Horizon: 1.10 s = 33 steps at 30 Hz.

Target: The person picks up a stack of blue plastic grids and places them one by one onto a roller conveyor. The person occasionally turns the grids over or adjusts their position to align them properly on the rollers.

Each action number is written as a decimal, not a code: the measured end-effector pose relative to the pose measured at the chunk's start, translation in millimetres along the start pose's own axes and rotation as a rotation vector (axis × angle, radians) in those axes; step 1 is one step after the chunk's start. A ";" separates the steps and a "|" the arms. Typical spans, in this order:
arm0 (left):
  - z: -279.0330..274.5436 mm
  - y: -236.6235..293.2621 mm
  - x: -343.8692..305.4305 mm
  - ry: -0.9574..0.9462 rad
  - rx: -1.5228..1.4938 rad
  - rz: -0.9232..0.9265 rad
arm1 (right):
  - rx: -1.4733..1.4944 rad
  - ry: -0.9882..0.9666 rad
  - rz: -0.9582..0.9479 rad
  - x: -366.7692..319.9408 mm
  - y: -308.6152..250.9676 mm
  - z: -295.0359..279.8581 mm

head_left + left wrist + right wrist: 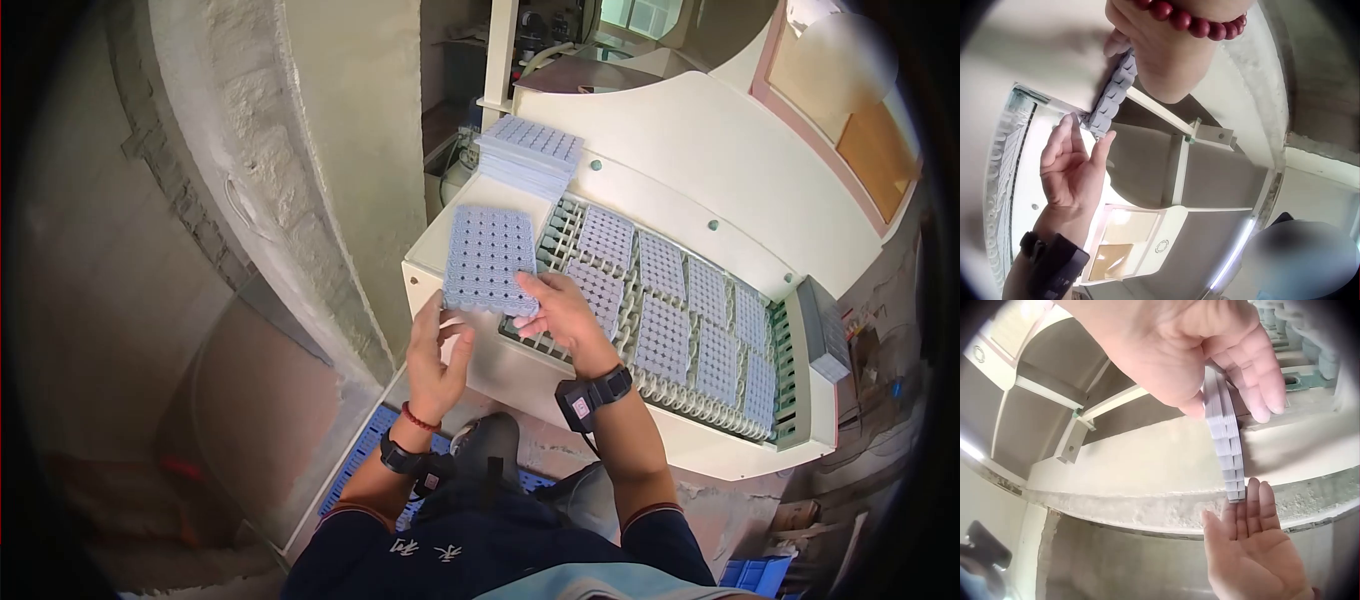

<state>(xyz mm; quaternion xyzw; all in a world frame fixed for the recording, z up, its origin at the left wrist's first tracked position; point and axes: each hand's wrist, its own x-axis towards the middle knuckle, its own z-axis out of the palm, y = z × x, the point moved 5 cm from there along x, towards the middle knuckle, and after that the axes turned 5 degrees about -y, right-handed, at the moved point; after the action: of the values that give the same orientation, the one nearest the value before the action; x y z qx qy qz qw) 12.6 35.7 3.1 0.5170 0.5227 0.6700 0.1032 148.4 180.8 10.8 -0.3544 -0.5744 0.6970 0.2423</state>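
A light blue mosaic tile sheet (490,258), gridded with small dark gaps, is held over the left end of a cream machine. My right hand (565,312) pinches its lower right corner, thumb on top and fingers beneath. At the sheet's lower left corner is my left hand (437,365), fingers extended and thumb apart. In the right wrist view the sheet (1225,444) appears edge-on with layered blocks, and the left hand (1254,556) has its fingertips right at the far end. The left wrist view also catches the stepped edge (1113,94) between both hands.
A stack of similar sheets (530,155) stands on the machine's back left corner. Right of it, several sheets lie in two rows on a white roller conveyor (640,370). A grey box (822,330) is at the far end. A concrete pillar (290,180) rises at left.
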 end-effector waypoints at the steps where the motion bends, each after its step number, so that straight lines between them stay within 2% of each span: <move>1: 2.3 1.9 -3.5 -0.065 -0.021 0.013 | -0.006 -0.007 0.002 -1.7 3.3 -5.1; 3: 7.4 8.1 -11.8 -0.196 -0.119 -0.005 | 0.098 -0.023 -0.055 -10.0 12.2 -20.5; 4: 8.7 8.2 -16.8 -0.193 -0.122 -0.004 | 0.094 -0.022 -0.055 -19.6 17.4 -27.2; 6: 19.4 2.4 -28.6 -0.277 -0.498 -0.140 | 0.245 0.023 -0.145 -45.2 28.7 -40.6; 7: 25.1 4.9 -33.2 -0.297 -0.615 -0.215 | 0.277 0.068 -0.174 -59.3 35.5 -46.0; 8: 30.4 3.3 -35.8 -0.291 -0.617 -0.213 | 0.309 0.112 -0.204 -73.4 42.6 -50.9; 10: 51.0 -14.5 -47.3 -0.324 -0.948 -0.478 | 0.357 0.189 -0.259 -101.1 59.4 -60.6; 11: 65.4 -21.5 -54.6 -0.439 -1.111 -0.573 | 0.359 0.192 -0.260 -113.8 69.4 -64.6; 12: 73.7 -23.4 -57.8 -0.447 -1.111 -0.575 | 0.350 0.209 -0.286 -126.7 78.2 -69.9; 14: 102.3 -18.4 -74.4 -0.594 -1.482 -0.839 | 0.347 0.246 -0.317 -148.2 90.7 -74.8; 15: 112.4 -13.0 -78.9 -0.633 -1.537 -0.849 | 0.349 0.259 -0.294 -157.0 96.0 -74.7; 19: 129.3 -7.9 -94.6 -0.664 -1.552 -1.019 | 0.354 0.331 -0.258 -177.4 111.7 -67.4; 21: 118.2 -1.9 -87.9 -0.762 -0.973 -0.529 | 0.344 0.339 -0.247 -181.5 116.1 -65.6; 22: 118.3 0.8 -88.5 -0.784 -0.966 -0.525 | 0.327 0.337 -0.217 -182.1 119.0 -63.9; 24: 115.1 1.5 -88.5 -0.670 -1.238 -0.672 | 0.295 0.321 -0.153 -181.8 125.4 -59.3; 25: 112.7 0.9 -88.7 -0.682 -1.227 -0.672 | 0.245 0.310 -0.148 -180.2 128.1 -58.3; 27: 109.3 -7.3 -93.3 -0.671 -1.225 -0.851 | 0.243 0.284 -0.153 -179.0 128.3 -53.3; 28: 107.2 -8.9 -94.8 -0.679 -1.217 -0.853 | 0.230 0.257 -0.148 -179.0 128.5 -49.7; 30: 103.7 -16.5 -101.2 -0.568 -1.299 -1.006 | 0.225 0.245 -0.120 -179.0 127.3 -45.7; 32: 100.2 -18.5 -102.5 -0.551 -1.281 -1.007 | 0.218 0.238 -0.088 -179.9 128.0 -46.9; 33: 98.1 -20.0 -102.7 -0.528 -1.267 -1.003 | 0.118 0.244 -0.093 -181.1 128.2 -49.3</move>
<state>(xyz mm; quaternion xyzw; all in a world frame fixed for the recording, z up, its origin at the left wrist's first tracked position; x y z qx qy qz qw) 128.7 32.9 -81.0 0.2079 0.1749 0.5684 0.7766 309.7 48.3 -79.2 -0.3947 -0.5142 0.6695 0.3627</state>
